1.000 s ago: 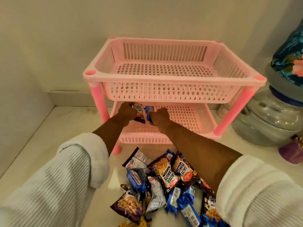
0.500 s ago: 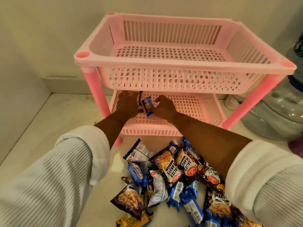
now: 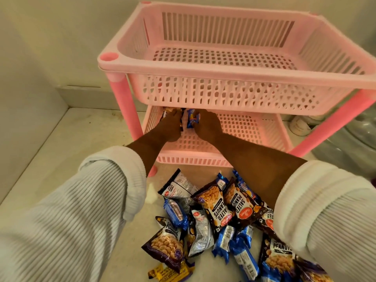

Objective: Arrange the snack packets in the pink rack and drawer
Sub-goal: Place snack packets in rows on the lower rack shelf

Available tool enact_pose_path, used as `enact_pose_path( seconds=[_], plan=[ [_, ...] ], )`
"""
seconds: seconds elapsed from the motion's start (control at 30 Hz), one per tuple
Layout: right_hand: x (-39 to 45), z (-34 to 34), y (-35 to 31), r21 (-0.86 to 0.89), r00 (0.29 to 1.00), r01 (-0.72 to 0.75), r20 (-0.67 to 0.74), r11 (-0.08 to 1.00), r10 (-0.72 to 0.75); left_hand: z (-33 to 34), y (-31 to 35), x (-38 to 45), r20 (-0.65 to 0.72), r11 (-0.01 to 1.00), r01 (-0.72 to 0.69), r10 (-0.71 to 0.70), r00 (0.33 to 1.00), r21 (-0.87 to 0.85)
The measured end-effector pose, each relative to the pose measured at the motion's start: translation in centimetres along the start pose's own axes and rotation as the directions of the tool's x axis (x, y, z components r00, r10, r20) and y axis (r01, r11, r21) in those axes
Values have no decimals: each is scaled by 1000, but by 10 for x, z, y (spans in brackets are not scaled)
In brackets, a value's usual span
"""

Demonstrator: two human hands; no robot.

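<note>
A pink two-tier rack [image 3: 205,66] stands on the floor against the wall; its upper basket holds nothing. Both hands reach into the lower basket [image 3: 240,129] at its left end. My left hand [image 3: 169,126] grips a dark peanut packet [image 3: 165,113], mostly hidden under the upper basket. My right hand [image 3: 205,127] pinches a small blue biscuit packet [image 3: 191,118] upright beside it. A heap of snack packets [image 3: 215,216], dark salted peanuts and blue biscuit packs, lies on the floor in front of the rack between my arms.
Walls close in at the left and behind the rack. A clear water jar [image 3: 350,147] and a small white container [image 3: 300,126] sit to the rack's right. A yellow packet [image 3: 162,272] lies at the heap's near edge.
The view has moved closer and lower toward the rack. Both hands stay in the lower basket's left end, still holding their packets, reaching slightly further in.
</note>
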State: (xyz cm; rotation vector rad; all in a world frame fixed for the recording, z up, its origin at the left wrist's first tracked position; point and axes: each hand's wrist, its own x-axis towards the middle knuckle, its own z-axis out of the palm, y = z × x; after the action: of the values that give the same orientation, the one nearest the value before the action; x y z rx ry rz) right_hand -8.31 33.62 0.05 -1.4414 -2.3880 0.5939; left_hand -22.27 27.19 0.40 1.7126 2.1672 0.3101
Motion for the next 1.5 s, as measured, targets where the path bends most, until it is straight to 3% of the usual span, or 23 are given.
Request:
enact_pose_path(
  seconds=[0.17,0.33,0.47,0.57,0.7,0.8,0.97,1.07,1.23,1.4,1.5],
  plan=[
    [1,-2,5,47,1000,-1,-5,999,1,-4,7,5,-6,1000,16,-16,1000,-3],
    [-7,-13,8,123,999,37,17,992,-39,-6,16,0,-74,998,-65,66,995,18],
    [-17,-21,9,137,999,-10,39,991,4,-13,23,-14,-31,993,-85,88,996,77],
    [-31,-32,9,175,999,-35,11,984,34,-20,33,-32,-22,992,-101,100,995,-74],
    [-68,-52,15,248,996,21,-86,968,0,-18,50,-78,-153,957,-99,58,986,-274],
    [-107,-64,20,212,976,141,-195,967,-99,-9,56,-119,-277,951,-153,75,958,-271],
    [-179,-69,29,166,892,300,-397,939,-215,13,60,-183,-510,937,-298,169,843,-182],
    [-215,-63,47,129,908,273,-361,953,-211,35,62,-212,-481,948,-225,93,872,-225],
    [-261,-54,86,75,968,107,-235,991,-87,77,66,-240,-282,955,-17,-70,957,-296],
    [-301,-40,99,-155,959,204,-168,967,-229,106,86,-253,-246,986,77,-111,963,-146],
    [-323,-29,101,-150,948,289,-90,946,-304,118,101,-254,-261,980,173,-192,946,-94]
  ],
)
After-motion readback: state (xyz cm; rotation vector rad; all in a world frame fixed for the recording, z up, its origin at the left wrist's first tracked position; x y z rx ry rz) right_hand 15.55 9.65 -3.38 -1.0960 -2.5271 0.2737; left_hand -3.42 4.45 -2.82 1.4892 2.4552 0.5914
